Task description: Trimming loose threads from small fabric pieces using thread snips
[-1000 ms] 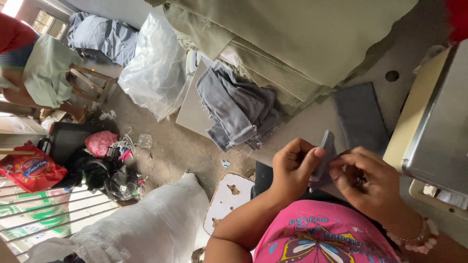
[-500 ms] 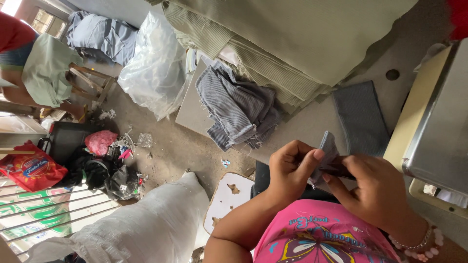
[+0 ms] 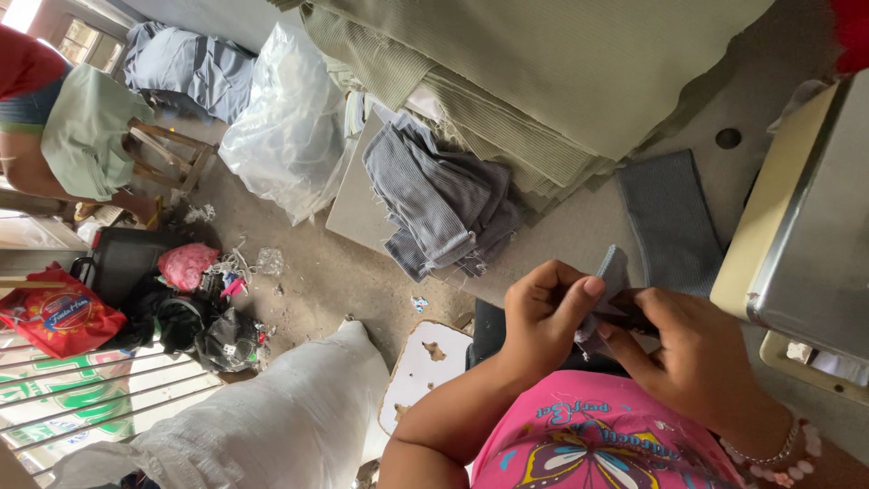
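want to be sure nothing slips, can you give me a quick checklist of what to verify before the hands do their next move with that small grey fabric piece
1. Left hand grips the small grey fabric piece: ok, thumb and fingers pinch it.
2. Right hand on the same piece: ok, fingers touch its lower part.
3. Piece folded evenly: cannot tell, hands cover most of it.
4. Flat grey fabric strip lies close on the table: ok.
5. Pile of grey pieces sits steady: ok, heaped loosely near the table edge.
6. Sewing machine apart from both hands: ok.
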